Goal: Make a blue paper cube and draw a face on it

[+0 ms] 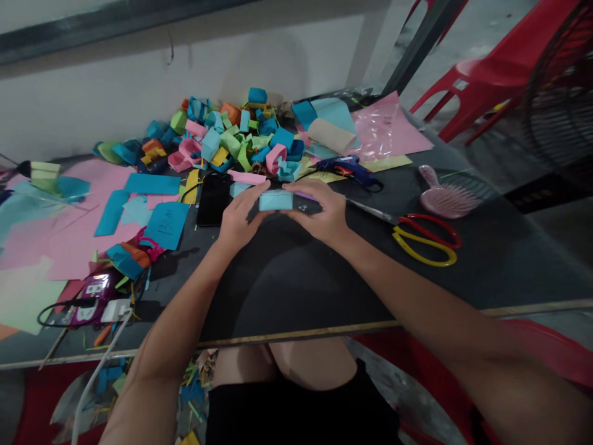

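Note:
A small light blue folded paper piece [275, 200] is held between my two hands over the dark table. My left hand [241, 213] grips its left end between thumb and fingers. At its right end, my right hand [322, 210] pinches it the same way. Just left of my left hand lies a black phone [212, 201]. Behind the hands is a heap of folded paper pieces [236, 139] in blue, green, pink, yellow and orange. Scissors [426, 238] with one red and one yellow handle lie right of my right hand.
A pink hairbrush [445, 196] and a blue glue gun [349, 168] lie to the right. Pink paper sheets [74, 210], a blue card [167, 225] and a purple device with cables [95, 296] cover the left. The table's front edge [296, 334] runs before my lap.

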The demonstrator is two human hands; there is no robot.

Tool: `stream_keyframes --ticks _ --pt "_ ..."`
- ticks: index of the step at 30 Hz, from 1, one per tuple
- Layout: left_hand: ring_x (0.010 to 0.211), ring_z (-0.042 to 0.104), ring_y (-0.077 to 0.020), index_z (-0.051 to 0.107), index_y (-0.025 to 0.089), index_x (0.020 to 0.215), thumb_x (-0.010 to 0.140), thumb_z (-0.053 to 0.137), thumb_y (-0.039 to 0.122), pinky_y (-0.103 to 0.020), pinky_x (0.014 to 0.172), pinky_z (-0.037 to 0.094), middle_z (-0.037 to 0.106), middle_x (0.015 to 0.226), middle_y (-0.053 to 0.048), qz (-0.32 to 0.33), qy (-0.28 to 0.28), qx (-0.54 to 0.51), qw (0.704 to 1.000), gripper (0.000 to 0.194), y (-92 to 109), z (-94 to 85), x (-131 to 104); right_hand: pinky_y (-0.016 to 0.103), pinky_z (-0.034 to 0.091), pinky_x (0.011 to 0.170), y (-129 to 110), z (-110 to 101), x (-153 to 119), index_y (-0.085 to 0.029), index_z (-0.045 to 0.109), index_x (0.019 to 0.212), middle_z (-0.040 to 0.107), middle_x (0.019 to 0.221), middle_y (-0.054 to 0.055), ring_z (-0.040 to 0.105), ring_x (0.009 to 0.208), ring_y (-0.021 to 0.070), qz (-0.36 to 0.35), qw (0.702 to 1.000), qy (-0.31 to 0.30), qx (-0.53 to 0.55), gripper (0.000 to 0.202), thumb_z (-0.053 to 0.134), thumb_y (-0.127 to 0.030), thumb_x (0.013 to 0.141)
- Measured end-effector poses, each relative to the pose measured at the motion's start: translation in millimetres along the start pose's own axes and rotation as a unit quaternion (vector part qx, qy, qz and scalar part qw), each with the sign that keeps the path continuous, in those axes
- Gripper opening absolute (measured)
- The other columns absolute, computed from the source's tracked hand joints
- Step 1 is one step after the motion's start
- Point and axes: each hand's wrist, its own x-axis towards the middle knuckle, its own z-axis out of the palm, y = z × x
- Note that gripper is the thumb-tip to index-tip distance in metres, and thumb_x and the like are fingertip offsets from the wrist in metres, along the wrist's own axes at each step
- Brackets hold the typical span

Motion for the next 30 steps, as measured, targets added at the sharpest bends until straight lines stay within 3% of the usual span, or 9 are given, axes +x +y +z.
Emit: stream_keyframes --ticks 6,11,17,26,30 --pt "0.118 0.063 -0.0207 0.057 0.022 0.128 0.088 0.065 0.031 -0.037 0.102 0.051 0.067 0.124 -0.010 -0.003 0.006 0.006 1.000 0.042 0.7 -0.8 0.7 0.046 0.054 0.094 2.8 0.4 1.9 -0.029 0.070 0.105 0.075 0.104 0.004 0.068 0.102 0.0254 -0.002 1.000 0.015 -0.001 0.027 0.070 -0.042 0.082" --pt "0.117 0.063 -0.0189 0.061 0.021 0.121 0.086 0.068 0.025 -0.035 0.102 0.050 0.068 0.124 -0.009 0.014 0.028 -0.013 0.999 0.037 2.3 -0.8 1.2 0.045 0.055 0.092 3.9 0.8 3.0 -0.030 0.071 0.102 0.076 0.102 0.002 0.068 0.101 0.0238 -0.034 0.999 0.034 0.005 0.020 0.071 -0.030 0.082" --pt "0.115 0.064 -0.0182 0.062 0.022 0.118 0.086 0.068 0.024 -0.034 0.100 0.051 0.068 0.124 -0.008 0.012 0.032 -0.007 0.999 0.033 1.3 -1.0 0.7 0.042 0.055 0.091 5.8 1.4 2.3 -0.030 0.072 0.103 0.076 0.102 0.001 0.069 0.101 0.0224 -0.056 0.997 0.047 0.019 0.025 0.072 -0.021 0.079" --pt "0.118 0.062 -0.0208 0.061 0.022 0.123 0.082 0.072 0.036 -0.036 0.103 0.050 0.066 0.127 -0.009 0.024 0.021 -0.006 0.999 0.044 1.4 -2.7 0.5 0.044 0.053 0.095 3.4 -1.0 1.1 -0.030 0.070 0.105 0.075 0.105 0.002 0.068 0.103 0.0234 -0.021 1.000 0.011 -0.013 0.023 0.068 -0.026 0.083" --pt "0.117 0.063 -0.0209 0.064 0.022 0.118 0.083 0.071 0.036 -0.037 0.103 0.050 0.069 0.122 -0.008 -0.006 0.006 -0.030 1.000 0.039 1.0 -0.1 0.5 0.048 0.048 0.103 4.7 -1.0 2.2 -0.028 0.058 0.129 0.067 0.126 0.006 0.060 0.120 0.0279 0.004 0.999 -0.034 -0.038 0.050 0.070 -0.036 0.081"
